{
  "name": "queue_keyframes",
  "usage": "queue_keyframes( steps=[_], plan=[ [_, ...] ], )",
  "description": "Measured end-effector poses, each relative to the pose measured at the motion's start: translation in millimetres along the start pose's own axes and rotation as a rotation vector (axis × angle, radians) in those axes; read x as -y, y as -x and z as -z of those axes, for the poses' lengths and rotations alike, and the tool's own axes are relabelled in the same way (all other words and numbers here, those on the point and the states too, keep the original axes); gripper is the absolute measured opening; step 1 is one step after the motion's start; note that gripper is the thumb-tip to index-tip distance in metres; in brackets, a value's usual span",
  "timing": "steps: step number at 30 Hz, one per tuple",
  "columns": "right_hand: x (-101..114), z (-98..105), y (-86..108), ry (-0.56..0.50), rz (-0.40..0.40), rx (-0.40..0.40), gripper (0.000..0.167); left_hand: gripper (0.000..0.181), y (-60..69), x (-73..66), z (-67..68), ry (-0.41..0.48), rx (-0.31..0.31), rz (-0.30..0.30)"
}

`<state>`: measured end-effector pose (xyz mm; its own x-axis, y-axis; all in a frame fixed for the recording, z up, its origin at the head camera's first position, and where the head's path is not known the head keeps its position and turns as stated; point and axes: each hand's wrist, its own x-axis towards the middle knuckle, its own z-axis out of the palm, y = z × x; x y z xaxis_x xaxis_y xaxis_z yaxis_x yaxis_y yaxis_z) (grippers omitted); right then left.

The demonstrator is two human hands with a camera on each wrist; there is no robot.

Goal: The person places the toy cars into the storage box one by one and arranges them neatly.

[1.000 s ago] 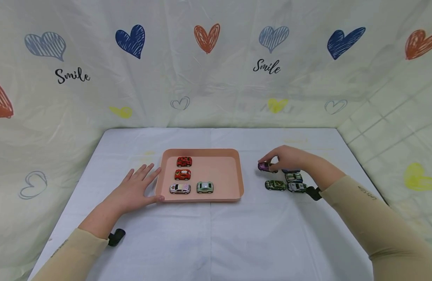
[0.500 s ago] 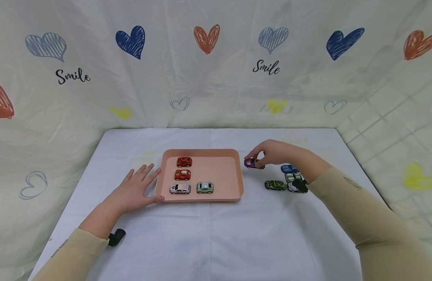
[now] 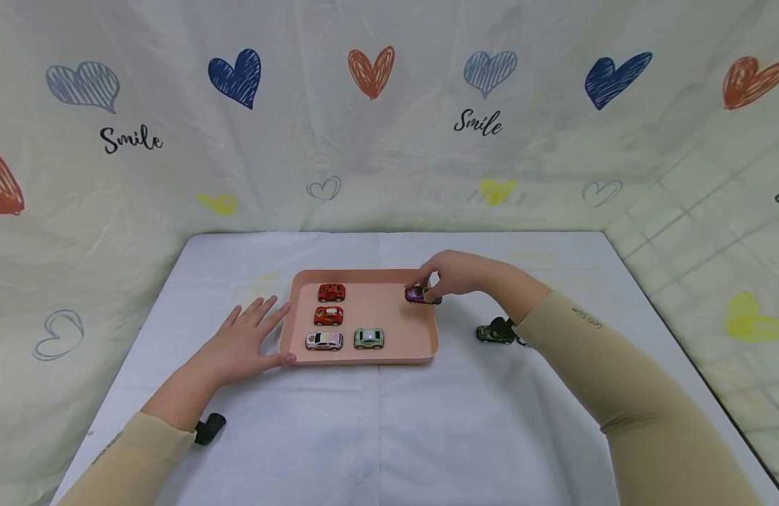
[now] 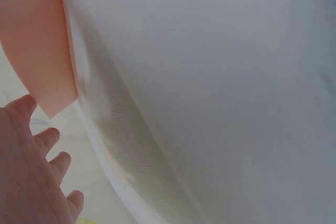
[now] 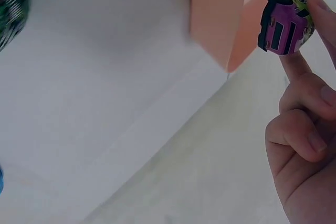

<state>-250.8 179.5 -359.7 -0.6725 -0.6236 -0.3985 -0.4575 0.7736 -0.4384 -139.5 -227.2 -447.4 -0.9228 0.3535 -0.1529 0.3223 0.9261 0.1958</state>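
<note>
My right hand point(image 3: 459, 273) pinches a purple toy car point(image 3: 421, 295) between thumb and forefinger, over the right edge of a pink tray point(image 3: 402, 344). In the right wrist view the purple toy car point(image 5: 286, 22) shows its wheels and a dark, green-marked side. My left hand point(image 3: 244, 344) has its fingers spread and touches the tray's left rim. In the tray, two red toy cars point(image 3: 331, 292) stand one in front of the other at the left. Nearer me are a white toy car point(image 3: 324, 341) and a pale green toy car point(image 3: 368, 338).
A dark green camouflage toy car point(image 3: 493, 332) stands on the white-covered table point(image 3: 389, 436), right of the tray. My right forearm hides most of the other cars there. A curtain printed with hearts point(image 3: 372, 72) hangs behind the table.
My right hand has carried the purple toy car leftward from beside the other cars to over the tray's right edge. My left hand and the tray have stayed in place.
</note>
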Motion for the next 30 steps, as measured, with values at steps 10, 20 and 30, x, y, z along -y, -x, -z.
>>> queue_keyframes(
  steps=[10, 20, 30],
  plan=[
    [28.4, -11.7, -31.4, 0.019, -0.001, 0.021, 0.036, 0.102, -1.4, 0.9, -1.6, -0.004, -0.002, -0.003],
    [46.4, -21.7, -53.9, 0.033, 0.043, 0.049, 0.037, 0.103, -1.1, 1.1, -2.2, -0.005, -0.007, -0.001],
    [61.9, -38.1, -75.0, 0.078, 0.026, 0.094, 0.036, 0.102, -0.4, 0.1, -1.4, 0.007, -0.020, -0.015]
  ],
)
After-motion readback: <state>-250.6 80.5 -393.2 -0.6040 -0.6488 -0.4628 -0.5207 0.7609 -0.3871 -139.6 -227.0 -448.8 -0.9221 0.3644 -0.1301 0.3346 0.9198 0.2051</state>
